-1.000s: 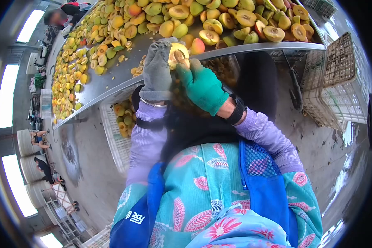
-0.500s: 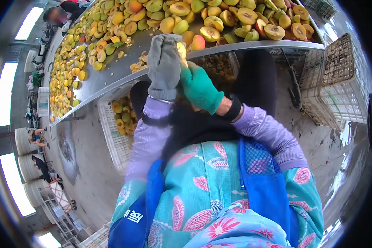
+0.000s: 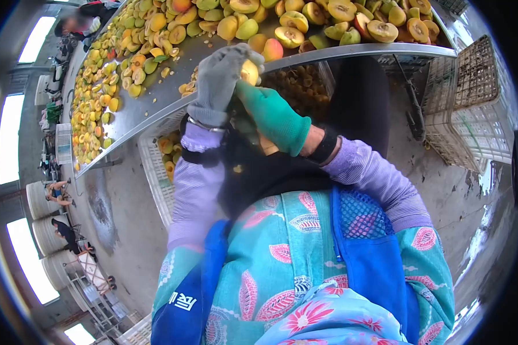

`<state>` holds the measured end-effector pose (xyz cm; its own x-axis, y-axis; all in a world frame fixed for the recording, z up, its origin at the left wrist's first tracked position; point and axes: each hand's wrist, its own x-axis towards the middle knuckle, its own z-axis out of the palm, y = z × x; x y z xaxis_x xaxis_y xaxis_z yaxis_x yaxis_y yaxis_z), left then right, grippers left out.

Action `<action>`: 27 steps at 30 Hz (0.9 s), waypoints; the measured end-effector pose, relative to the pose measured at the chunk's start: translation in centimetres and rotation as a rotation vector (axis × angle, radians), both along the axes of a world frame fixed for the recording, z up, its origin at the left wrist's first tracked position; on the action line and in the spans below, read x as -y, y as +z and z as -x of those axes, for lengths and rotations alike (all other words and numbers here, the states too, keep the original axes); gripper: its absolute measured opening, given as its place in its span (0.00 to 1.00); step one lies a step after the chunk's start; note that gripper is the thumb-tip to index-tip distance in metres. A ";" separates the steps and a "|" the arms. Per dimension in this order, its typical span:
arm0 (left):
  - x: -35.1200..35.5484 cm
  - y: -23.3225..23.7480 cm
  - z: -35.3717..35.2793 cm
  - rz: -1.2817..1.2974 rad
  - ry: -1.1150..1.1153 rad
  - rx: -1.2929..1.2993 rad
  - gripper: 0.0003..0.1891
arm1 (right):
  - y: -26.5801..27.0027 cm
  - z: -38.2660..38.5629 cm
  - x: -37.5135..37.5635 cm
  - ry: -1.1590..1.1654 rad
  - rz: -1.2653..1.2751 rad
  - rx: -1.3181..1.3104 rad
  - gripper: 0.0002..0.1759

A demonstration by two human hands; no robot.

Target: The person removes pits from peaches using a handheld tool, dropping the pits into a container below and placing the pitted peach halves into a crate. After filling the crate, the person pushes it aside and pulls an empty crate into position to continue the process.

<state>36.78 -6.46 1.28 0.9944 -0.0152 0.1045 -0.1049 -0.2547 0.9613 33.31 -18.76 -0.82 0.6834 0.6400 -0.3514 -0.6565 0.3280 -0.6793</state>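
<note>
My left hand [image 3: 216, 77], in a grey glove, is closed around a halved peach [image 3: 249, 72] just off the front edge of the metal table. Its pale yellow flesh faces my right. My right hand [image 3: 276, 118], in a green glove, is closed with its thumb right at the fruit's lower edge. Below the green glove a tan piece [image 3: 268, 145] like a handle end pokes out; I cannot tell what tool it belongs to. A small yellow bit [image 3: 237, 168] shows against my dark trousers. Many peach halves [image 3: 293, 26] lie on the table beyond my hands.
The metal table's rim [image 3: 328, 53] runs across in front of me. Beneath it, a white crate [image 3: 155, 172] holds fruit and another holds brownish pieces [image 3: 305, 80]. Stacked crates [image 3: 472, 109] stand at the right. A person [image 3: 86, 23] is at the far left.
My left hand has turned and drawn slightly back toward me, now showing the peach half's flesh. My right thumb has shifted left under the fruit. A small yellow bit now shows above my lap.
</note>
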 end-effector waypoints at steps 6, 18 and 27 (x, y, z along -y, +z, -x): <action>-0.2 0.4 -1.6 -0.111 -0.048 -0.081 0.14 | -0.1 0.1 -0.8 -0.085 0.028 0.059 0.26; -2.4 3.0 -1.3 0.082 -0.342 -0.200 0.17 | 1.6 -1.3 -0.7 0.277 -0.479 -0.251 0.21; -7.5 2.6 1.1 -0.024 -0.229 -0.162 0.15 | 3.1 -0.8 -3.2 0.467 -0.338 -0.299 0.20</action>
<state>35.67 1.05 3.92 0.9684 -0.2423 -0.0587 -0.0079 -0.2654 0.9641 34.11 -15.59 2.27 0.2105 0.9548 -0.2101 -0.9265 0.1263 -0.3544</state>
